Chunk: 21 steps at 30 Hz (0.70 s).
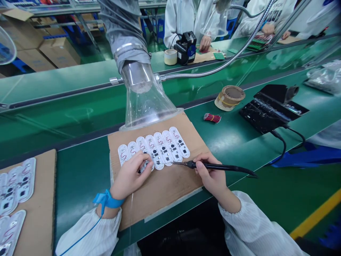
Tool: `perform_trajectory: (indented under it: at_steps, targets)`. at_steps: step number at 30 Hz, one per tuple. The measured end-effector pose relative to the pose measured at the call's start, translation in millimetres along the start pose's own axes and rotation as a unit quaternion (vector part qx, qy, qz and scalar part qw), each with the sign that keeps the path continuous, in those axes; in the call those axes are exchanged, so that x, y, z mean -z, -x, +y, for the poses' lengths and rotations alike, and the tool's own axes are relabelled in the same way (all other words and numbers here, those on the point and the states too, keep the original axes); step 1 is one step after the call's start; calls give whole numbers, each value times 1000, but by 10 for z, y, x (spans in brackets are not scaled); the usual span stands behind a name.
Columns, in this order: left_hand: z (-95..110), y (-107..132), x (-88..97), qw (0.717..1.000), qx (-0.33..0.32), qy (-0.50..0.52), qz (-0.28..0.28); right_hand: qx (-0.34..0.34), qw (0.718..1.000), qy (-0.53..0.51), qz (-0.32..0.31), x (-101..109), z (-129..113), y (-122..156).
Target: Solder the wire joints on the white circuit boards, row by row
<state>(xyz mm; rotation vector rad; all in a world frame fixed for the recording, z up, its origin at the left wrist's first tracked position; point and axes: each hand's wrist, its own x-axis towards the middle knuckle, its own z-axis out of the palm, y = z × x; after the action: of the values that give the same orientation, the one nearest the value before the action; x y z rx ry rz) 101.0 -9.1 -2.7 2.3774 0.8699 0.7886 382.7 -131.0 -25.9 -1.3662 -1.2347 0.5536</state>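
- Our left hand [130,176] lies curled over the left end of the strip, fingers narrowed and touching it; we cannot tell whether it grips anything beneath them.
- Our right hand [210,174] pinches one black soldering iron [221,166], whose tip sits just beside the strip's lower edge.
- The strip of white circuit boards [167,147] counts about eight joined boards, with red wires on them, at center on one cardboard sheet [170,192]; the left hand hides part of it.
- One blue wrist strap [108,199] circles our left wrist.
- One clear plastic fume hood [149,110] on a silver duct stands just above the sheet.
- To the right of it, on the green desk [80,177], lie one bundle of red wires [212,118], one tape roll [229,97] and one black soldering station [271,108].
- At lower left, a second cardboard sheet [39,213] carries more white boards [17,185].
- At upper center, across the desk, a co-worker's hand [205,42] works beside one black device [186,48] and one tape roll [170,57].
- At upper left stand at least three cardboard boxes [60,52].
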Motion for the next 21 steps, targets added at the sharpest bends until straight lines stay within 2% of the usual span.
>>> perform_trajectory:
  at_steps: [4,11,16,21]
  targets:
    - [9,6,9,1000,1,2,3,-9,1000,-11,20,3,5,16]
    - [21,11,16,1000,10,2,-2,-1,1000,19,-22,5,-30,-6]
    - [20,8,14,1000,5,2,5,-3,1000,6,-2,8,6,7]
    - [21,12,13,1000,3,0,4,13,998,35,-42,18,-25,-10]
